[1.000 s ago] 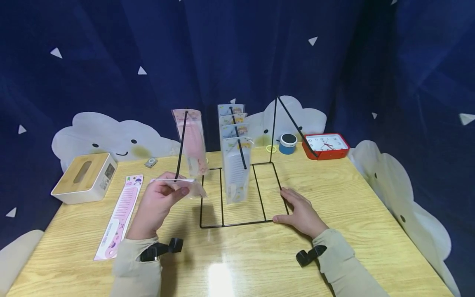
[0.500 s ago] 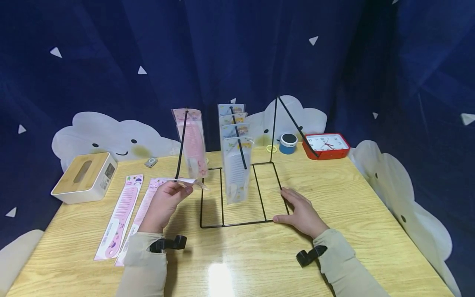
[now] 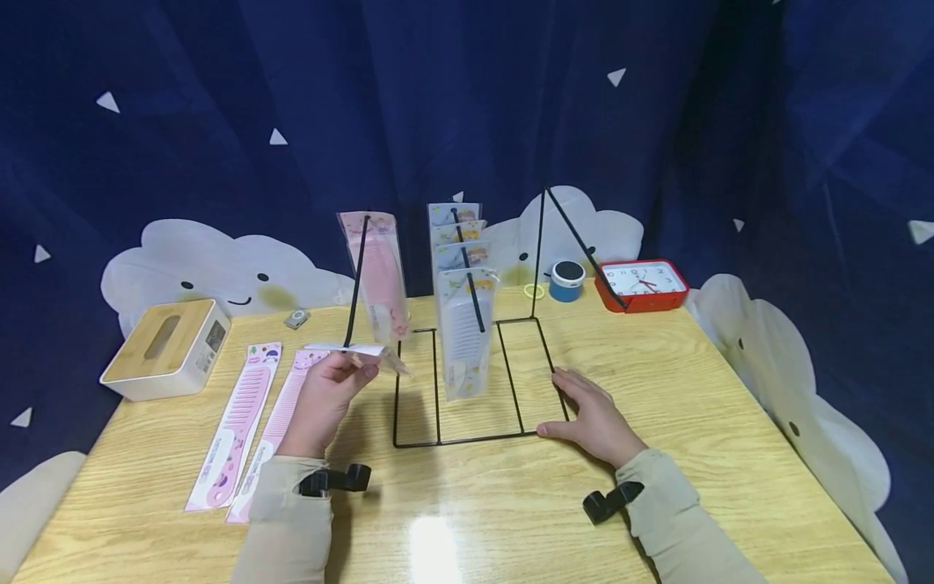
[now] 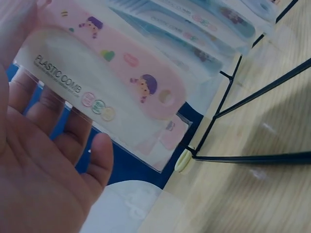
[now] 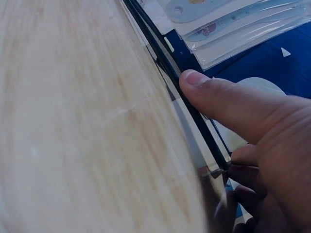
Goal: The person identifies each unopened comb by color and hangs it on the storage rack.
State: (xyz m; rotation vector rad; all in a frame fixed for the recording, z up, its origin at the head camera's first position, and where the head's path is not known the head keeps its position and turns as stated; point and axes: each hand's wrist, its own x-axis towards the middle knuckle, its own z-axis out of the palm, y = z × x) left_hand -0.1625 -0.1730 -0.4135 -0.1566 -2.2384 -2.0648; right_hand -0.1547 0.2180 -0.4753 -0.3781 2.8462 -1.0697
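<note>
My left hand (image 3: pixel 324 401) pinches a pink packaged plastic comb (image 4: pixel 116 73) by its upper end, right at the front tip of the left rod (image 3: pixel 356 284) of a black wire display rack (image 3: pixel 481 440). In the left wrist view the fingers lie behind the clear sleeve; the thumb is hidden there. Another pink comb (image 3: pixel 383 280) hangs farther back on that rod. Several blue packaged combs (image 3: pixel 465 324) hang on the middle rod. My right hand (image 3: pixel 594 418) grips the front right corner of the rack's base, thumb on the front bar, fingers at the side bar.
Two pink packaged combs (image 3: pixel 237 430) lie on the wooden table at left, one partly under the left forearm. A tissue box (image 3: pixel 168 349) and a small grey gadget (image 3: pixel 297 319) stand behind them. A blue-white cylinder (image 3: pixel 566 282) and red clock (image 3: pixel 642 285) sit at back right.
My left hand has moved slightly right and forward with the comb at the rod's tip, uncovering a second pink comb on the table. The right hand has stayed put.
</note>
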